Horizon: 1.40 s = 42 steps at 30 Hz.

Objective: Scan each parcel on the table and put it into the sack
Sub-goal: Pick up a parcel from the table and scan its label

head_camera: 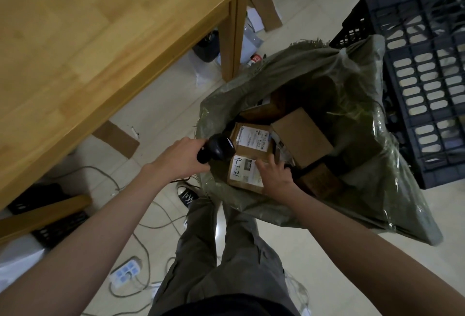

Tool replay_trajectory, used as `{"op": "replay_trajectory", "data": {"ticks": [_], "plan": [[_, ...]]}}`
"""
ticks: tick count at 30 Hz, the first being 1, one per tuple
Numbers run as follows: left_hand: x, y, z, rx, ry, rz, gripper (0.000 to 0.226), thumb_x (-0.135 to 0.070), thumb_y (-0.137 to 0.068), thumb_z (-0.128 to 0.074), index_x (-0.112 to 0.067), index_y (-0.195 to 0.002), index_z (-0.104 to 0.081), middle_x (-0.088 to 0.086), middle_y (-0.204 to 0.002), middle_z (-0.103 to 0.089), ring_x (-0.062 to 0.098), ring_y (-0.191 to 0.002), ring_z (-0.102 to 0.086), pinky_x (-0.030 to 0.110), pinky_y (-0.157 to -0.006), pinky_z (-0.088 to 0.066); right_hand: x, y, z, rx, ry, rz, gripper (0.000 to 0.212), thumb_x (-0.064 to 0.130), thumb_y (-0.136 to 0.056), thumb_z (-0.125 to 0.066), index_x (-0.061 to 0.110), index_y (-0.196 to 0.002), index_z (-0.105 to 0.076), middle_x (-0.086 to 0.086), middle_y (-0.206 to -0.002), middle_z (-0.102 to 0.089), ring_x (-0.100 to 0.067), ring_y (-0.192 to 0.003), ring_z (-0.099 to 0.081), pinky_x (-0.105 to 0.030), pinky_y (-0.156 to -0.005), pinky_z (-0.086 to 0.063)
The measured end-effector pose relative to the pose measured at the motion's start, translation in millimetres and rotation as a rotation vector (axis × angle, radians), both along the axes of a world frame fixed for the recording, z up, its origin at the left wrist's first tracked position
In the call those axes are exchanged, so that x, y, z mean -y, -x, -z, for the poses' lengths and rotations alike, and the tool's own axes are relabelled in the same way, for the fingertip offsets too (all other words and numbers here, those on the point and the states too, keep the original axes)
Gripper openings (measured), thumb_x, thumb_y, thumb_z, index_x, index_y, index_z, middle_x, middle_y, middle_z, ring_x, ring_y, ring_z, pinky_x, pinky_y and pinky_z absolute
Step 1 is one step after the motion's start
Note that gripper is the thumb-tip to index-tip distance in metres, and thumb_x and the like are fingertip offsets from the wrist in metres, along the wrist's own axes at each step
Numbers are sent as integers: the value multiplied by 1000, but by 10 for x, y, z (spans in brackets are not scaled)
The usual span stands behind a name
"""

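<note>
Your left hand (180, 158) has its grip curled round the handle of a glossy black plastic scanner (218, 151), held at the near-left rim of the sack (357, 205). Your right hand (275, 176) grips a flat cardboard parcel (242, 173) inside the sack's mouth, fingers curled over its right edge; its white label bears handwritten "4-3-21", the smaller print too blurred to read. The sack is thin, crinkled, olive-green woven plastic with frayed edges, standing open on the pale tiled floor. Deeper in the sack lie a labelled brown box (253, 139) and a plain tilted carton (303, 137); further boxes sink into shadow and are hard to make out. Left of the sack stands the smooth wooden worktop (88, 39), cut off by the frame. Right of the sack, a dark lattice crate (425, 84)
</note>
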State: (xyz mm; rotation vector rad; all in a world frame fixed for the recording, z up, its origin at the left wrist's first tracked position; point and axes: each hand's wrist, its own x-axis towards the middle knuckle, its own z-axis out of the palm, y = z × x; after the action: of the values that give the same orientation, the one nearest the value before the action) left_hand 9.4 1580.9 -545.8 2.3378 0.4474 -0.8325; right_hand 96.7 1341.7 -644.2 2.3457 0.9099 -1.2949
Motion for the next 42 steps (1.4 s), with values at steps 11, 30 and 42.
{"op": "replay_trajectory", "data": {"ticks": [11, 30, 42], "plan": [[-292, 206, -212, 58, -39, -33, 26, -29, -77, -75, -31, -88, -52, -4, -72, -57, 17, -69, -59, 31, -54, -45, -310, -63, -339, 39, -81, 11, 81, 19, -89, -72, 22, -152, -21, -18, -161, -16, -51, -141, -28, -57, -106, -42], [-1568, 1004, -1439, 202, -164, -274, 21, -24, -74, -74, -22, -88, -59, -2, -77, -62, 17, -70, -61, 34, -59, -48, -2109, -111, -2048, 48, -390, -123, 66, 24, -87, -75, 22, -141, -36, -12, -134, -51, -35, -121, -55, -48, -91, -50], [-2537, 1780, -2225, 339, -246, -461, 18, -21, -82, -75, -26, -86, -58, -3, -80, -69, 10, -65, -69, 35, -67, -57, -3569, 269, -3037, 100, -511, -237, 65, 23, -93, -69, 23, -148, -35, -13, -122, -55, -27, -83, -54, -38, -69, -46]]}}
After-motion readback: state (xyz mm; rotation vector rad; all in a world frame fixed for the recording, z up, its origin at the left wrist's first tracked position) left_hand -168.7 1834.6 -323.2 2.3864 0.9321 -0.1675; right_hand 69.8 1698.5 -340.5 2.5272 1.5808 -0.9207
